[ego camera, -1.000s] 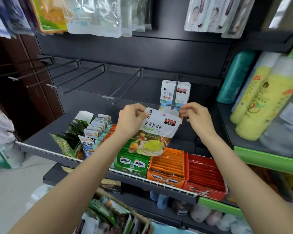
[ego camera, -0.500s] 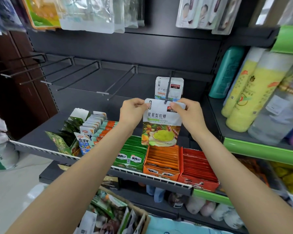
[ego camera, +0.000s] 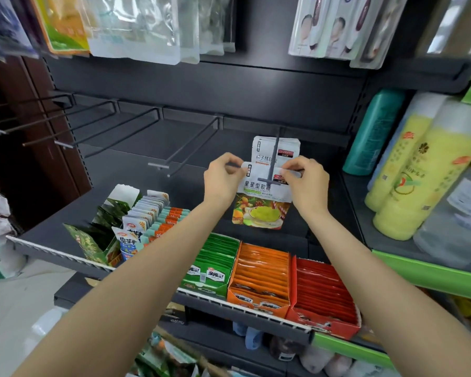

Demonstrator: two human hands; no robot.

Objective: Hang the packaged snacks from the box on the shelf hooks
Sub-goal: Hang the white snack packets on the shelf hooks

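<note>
Left hand: the left hand [ego camera: 221, 180] pinched the top left corner of the snack pouch [ego camera: 261, 197], fingers clamped on it.
Right hand: the right hand [ego camera: 306, 183] pinched the pouch's top right corner, fingers clamped likewise.
Snack pouch: it hung upright between both hands at the tip of the shelf hook [ego camera: 273, 159], above the shelf's back edge.
Hung pouch: a white pouch [ego camera: 286, 148] sat further back on that hook.
Shelf: green [ego camera: 215, 265], orange [ego camera: 261, 276] and red boxes [ego camera: 324, 297] lined the front edge.
</note>
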